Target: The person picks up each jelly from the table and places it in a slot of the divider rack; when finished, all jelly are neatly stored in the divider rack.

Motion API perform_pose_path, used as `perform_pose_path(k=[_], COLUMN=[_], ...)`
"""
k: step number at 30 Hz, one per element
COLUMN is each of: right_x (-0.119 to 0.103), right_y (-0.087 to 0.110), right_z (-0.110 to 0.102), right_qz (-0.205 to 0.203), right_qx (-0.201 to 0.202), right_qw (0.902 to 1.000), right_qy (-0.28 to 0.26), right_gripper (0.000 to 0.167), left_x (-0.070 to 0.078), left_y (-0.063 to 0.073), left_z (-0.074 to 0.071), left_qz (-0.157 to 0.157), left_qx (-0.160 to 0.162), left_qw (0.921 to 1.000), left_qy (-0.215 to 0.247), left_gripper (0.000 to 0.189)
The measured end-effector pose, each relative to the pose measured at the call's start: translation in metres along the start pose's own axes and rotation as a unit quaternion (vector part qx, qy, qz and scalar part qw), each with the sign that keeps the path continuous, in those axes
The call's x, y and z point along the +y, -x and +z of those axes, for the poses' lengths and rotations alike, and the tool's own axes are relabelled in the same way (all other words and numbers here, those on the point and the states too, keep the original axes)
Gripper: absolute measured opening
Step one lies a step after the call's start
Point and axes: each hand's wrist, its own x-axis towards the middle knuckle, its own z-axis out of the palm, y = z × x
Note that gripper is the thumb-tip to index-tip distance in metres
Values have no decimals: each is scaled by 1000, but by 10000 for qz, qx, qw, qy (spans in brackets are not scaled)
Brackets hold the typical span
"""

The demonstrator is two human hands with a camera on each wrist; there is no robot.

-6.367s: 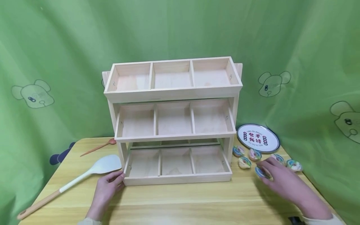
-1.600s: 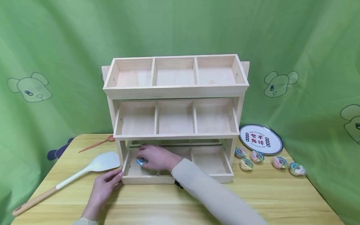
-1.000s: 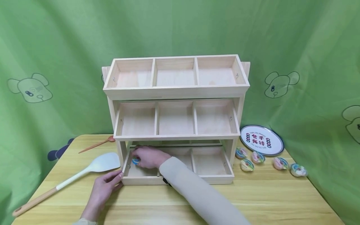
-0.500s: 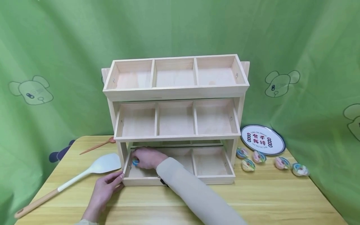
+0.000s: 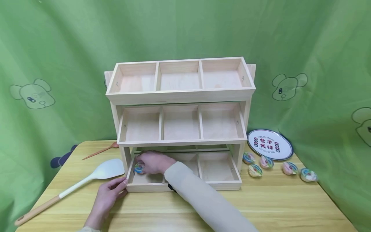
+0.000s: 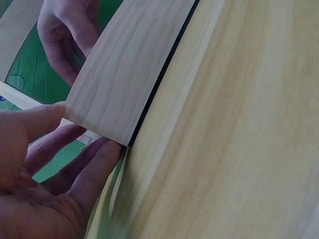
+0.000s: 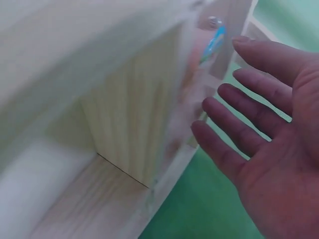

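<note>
A small jelly cup [image 5: 139, 168] with a blue, printed lid sits in the left compartment of the bottom tray on the wooden three-tier rack [image 5: 181, 95]. My right hand [image 5: 153, 162] is just right of the cup, inside that tray; in the right wrist view its fingers are spread and hold nothing, with the cup's blue edge beyond the fingertips. At the tray's front left corner, my left hand [image 5: 108, 195] grips the wood, thumb and fingers on its upper and lower edges in the left wrist view.
Several more jelly cups [image 5: 255, 170] lie on the table right of the rack, before a white oval plate [image 5: 269, 145] with red lettering. To the left are a white spatula [image 5: 95, 172] with a wooden handle and a small reddish spoon [image 5: 101, 150]. Green curtain hangs behind.
My right hand has carried a jelly cup from the table's right side into the bottom tray's left compartment and let it go. My left hand has stayed on the tray corner.
</note>
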Motion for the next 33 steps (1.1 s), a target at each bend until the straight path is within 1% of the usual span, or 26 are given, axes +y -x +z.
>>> perform_pose_path(k=[5,12,16,21,25,28,31,33], right_x=[-4,-9,-10,-10,-7,-1,7,10], right_y=[9,27,37,45,56,66,76,81], right_z=[-8,-14,-17,-20,-23,-27,-30,-30], right_qz=[-64,-261,-262,-225,-225,-181,-28,39], right_qx=[2,113,207,244,118,76,94,60], right_qw=[10000,9988,9980,9983,9994,9996,9984,9980], right_qy=[73,391,539,484,245,-192,-561,-630], right_gripper=[38,32,33,37,41,40,39,39], left_x=[-2,-3,-2,0,-1,-1,-1,-1], left_y=[0,0,0,-1,-1,-2,-2,-1], left_z=[0,1,2,3,2,2,1,1], left_qz=[-2,-82,-128,-144,-163,-142,-124,-131], left_qx=[13,19,81,145,154,144,109,111], left_qw=[10000,9999,9999,9997,9997,9997,9998,9998], left_qy=[46,67,-19,-124,-115,-102,-88,-88], left_gripper=[38,40,40,40,41,40,39,38])
